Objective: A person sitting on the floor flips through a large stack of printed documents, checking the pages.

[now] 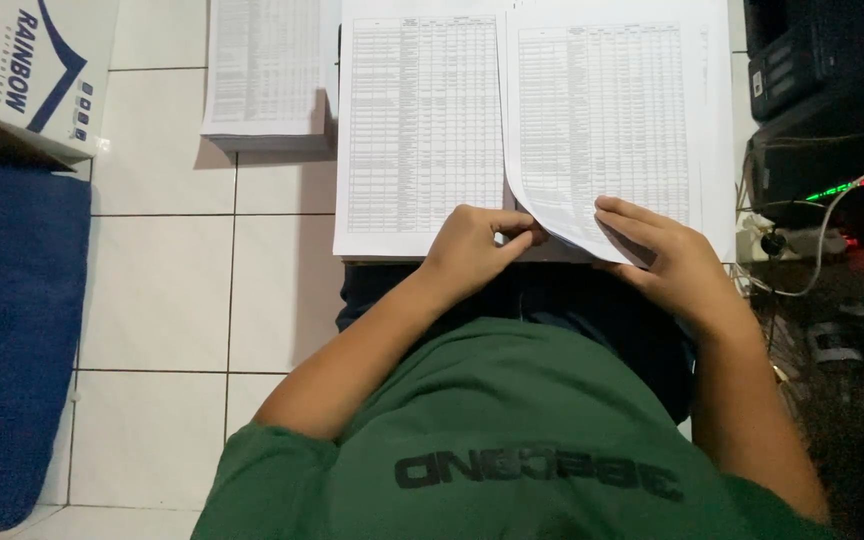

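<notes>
Two stacks of white sheets printed with tables lie side by side in front of me, the left stack (417,130) flat and the right stack (612,120) beside it. My left hand (472,250) pinches the lower left corner of the right stack's top sheet, which curls up there. My right hand (662,255) rests on the same sheet's lower edge, fingers spread over it and lifting it slightly. Both stacks sit at the edge of my lap, above my green shirt.
A third pile of printed sheets (264,70) lies on the white tiled floor at the upper left. A white paper-ream box (37,70) and a blue mat (12,340) are on the left. Black electronic devices (822,100) with cables and lit lights stand on the right.
</notes>
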